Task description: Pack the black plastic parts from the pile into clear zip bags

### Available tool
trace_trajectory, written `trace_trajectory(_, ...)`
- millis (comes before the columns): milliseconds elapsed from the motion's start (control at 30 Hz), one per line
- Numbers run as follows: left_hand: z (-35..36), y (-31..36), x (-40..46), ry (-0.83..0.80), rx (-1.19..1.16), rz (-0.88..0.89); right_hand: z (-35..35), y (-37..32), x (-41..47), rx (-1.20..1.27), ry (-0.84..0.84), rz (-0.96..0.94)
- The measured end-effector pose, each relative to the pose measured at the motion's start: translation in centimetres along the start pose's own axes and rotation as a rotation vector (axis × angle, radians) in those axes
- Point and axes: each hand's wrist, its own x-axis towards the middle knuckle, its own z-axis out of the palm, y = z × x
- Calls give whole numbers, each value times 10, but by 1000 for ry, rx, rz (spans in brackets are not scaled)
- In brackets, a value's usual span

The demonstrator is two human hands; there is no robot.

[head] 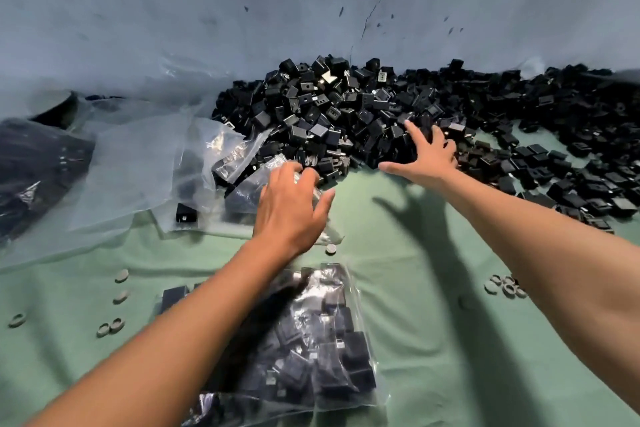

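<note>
A big pile of black plastic parts [346, 111] lies on the green cloth [415, 288] against a pale wall, spreading right. My right hand [424, 154] reaches into the pile's front edge with fingers spread straight, touching the parts. My left hand [292, 204] hovers over a clear zip bag [249, 184] at the pile's left foot, its fingers bent over the bag's edge; whether they grip it is unclear. A filled clear bag of black parts [322, 340] lies near me, partly under my left forearm.
Empty clear bags [138, 163] are heaped at the left, with one loose black part [186, 213] under them. A dark filled bag [34, 170] sits at far left. Small grey rings [505, 286] and discs [121, 276] dot the cloth.
</note>
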Motion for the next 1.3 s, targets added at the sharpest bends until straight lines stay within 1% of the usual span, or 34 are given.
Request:
trace_trajectory(67, 1, -7, 40, 44, 24, -23, 10, -20, 8, -6, -38, -63)
trace_trajectory(133, 2, -17, 71, 48, 72, -50, 23, -37, 9, -105, -58, -165)
trace_trajectory(200, 7, -27, 95, -38, 120, -93, 40, -51, 8, -210, -56, -260)
trace_trajectory(233, 11, -32, 104, -105, 134, -115, 51, -56, 7, -203, -48, -279)
trace_trajectory(300, 20, -38, 112, -204, 165, -143, 68, -64, 3, -109, -8, -249)
trace_trajectory(333, 26, -39, 114, -223, 190, -142, 75, -66, 2, -74, 15, -224)
trace_trajectory(433, 35, -37, 115, -210, 233, -121, 79, -65, 1, -58, 76, -212)
trace_trajectory(533, 35, -32, 110, -222, 240, -91, 79, -59, -4, -75, 81, -253)
trace_trajectory(700, 35, -30, 86, -383, 297, 19, 77, -50, -24, -103, 25, -329)
trace_trajectory(767, 34, -36, 72, -375, 303, 53, 70, -47, -33, -116, -45, -338)
trace_trajectory(800, 34, -39, 65, -333, 313, 80, 64, -46, -36, -125, -89, -333)
trace_trajectory(867, 29, -46, 45, -171, 318, 166, 52, -46, -45, -88, -152, -324)
trace_trajectory(900, 24, -49, 33, -85, 301, 227, 47, -48, -52, -41, -134, -319)
trace_trajectory(933, 21, -54, 23, -25, 285, 306, 45, -50, -59, 5, -74, -306)
trace_trajectory(967, 19, -60, 15, 1, 289, 396, 45, -52, -67, 22, 18, -294)
trace_trajectory(1033, 15, -73, 0, -17, 330, 539, 51, -61, -89, -15, 206, -322)
trace_trajectory(1100, 8, -85, -9, -78, 346, 564, 58, -74, -108, -29, 338, -454)
trace_trajectory(1133, 5, -89, -11, -129, 343, 553, 62, -81, -114, -20, 360, -543)
trace_trajectory(1167, 0, -94, -15, -192, 334, 537, 65, -88, -119, -3, 320, -625)
trace_trajectory(1200, -4, -98, -17, -248, 315, 519, 68, -94, -124, 1, 218, -677)
trace_trajectory(1267, -10, -108, -25, -280, 280, 499, 76, -107, -132, -100, -13, -682)
trace_trajectory(1300, -12, -113, -28, -275, 278, 494, 80, -111, -132, -177, -65, -663)
